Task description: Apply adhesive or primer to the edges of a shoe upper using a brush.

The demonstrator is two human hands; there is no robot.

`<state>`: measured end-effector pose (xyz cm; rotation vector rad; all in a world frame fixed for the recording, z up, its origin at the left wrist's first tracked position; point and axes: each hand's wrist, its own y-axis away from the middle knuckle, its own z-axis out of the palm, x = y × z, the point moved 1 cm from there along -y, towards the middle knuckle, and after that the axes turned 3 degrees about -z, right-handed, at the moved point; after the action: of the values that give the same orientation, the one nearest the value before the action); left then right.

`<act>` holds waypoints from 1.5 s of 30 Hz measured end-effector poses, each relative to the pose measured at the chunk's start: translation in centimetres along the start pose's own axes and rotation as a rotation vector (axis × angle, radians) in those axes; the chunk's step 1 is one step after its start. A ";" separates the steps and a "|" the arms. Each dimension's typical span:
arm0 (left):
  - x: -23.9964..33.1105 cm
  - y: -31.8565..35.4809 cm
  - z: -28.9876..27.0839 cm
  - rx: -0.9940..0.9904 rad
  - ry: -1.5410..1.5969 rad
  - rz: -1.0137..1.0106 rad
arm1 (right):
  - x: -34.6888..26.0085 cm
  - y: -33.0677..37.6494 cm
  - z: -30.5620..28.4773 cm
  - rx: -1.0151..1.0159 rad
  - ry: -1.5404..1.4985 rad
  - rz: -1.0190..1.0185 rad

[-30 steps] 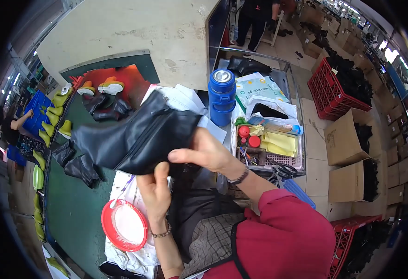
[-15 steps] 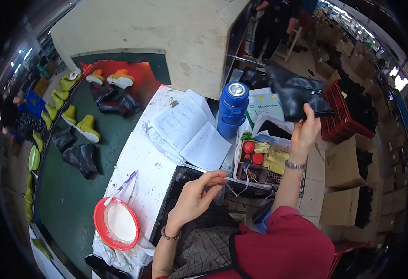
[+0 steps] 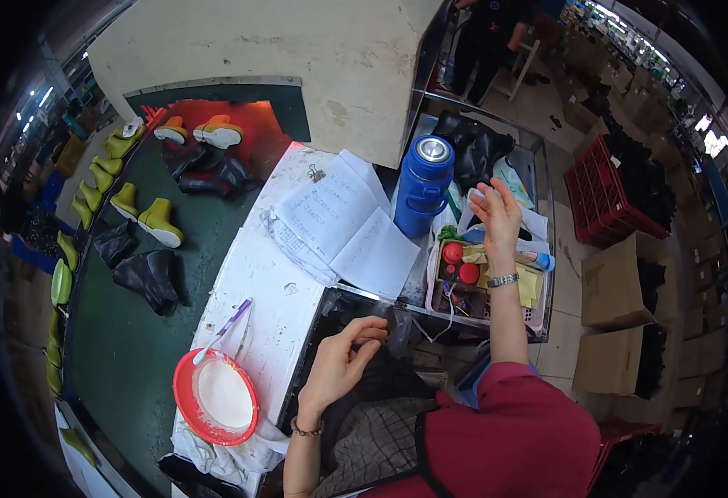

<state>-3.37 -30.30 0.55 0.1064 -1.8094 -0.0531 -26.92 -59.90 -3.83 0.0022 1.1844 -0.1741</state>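
Observation:
My right hand (image 3: 498, 220) is raised over a tool basket (image 3: 538, 315), its fingers apart and nothing in them. Beyond it, black leather boot uppers (image 3: 473, 153) lie in a heap on the metal-framed stand, behind a blue vacuum flask (image 3: 423, 184). My left hand (image 3: 343, 365) hovers above my lap near the white bench edge, fingers loosely bent, thumb apart, and holds nothing. Beside it on the bench are an open notebook (image 3: 331, 220), a purple-handled brush (image 3: 235, 315) and a red bowl (image 3: 183, 386) of white paste.
On the left, a green conveyor belt (image 3: 123, 373) carries black uppers (image 3: 150, 280) and yellow-green boot lasts (image 3: 160, 222). A pale machine housing (image 3: 256, 50) stands ahead. To the right are a red crate (image 3: 588, 203) and cardboard boxes (image 3: 613, 282). Another person (image 3: 484, 50) stands at the back.
My right hand has let go of the black boot upper, which now lies on the heap behind the flask, and has drawn back left. My left hand has shifted slightly left and down.

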 end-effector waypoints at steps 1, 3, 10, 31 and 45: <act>0.0 0.0 0.1 -0.007 -0.015 -0.003 | -1.0 0.1 0.3 0.014 0.041 -0.026; -0.1 -0.4 0.2 -0.035 -0.040 -0.008 | -2.2 -0.4 0.1 0.009 0.071 -0.062; -1.0 -1.1 0.9 -0.060 -0.055 -0.023 | -4.9 1.2 1.7 0.068 0.122 -0.324; -11.5 8.0 3.5 0.312 0.153 -0.414 | 11.8 -23.2 -7.9 -0.313 1.655 0.122; -12.9 6.6 2.9 0.278 0.186 -0.439 | 1.1 -23.6 -18.0 -0.041 1.411 0.324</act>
<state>-3.38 -22.52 -11.99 0.6834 -1.5711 -0.0990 -46.34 -81.61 -9.54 0.3246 2.5642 0.1944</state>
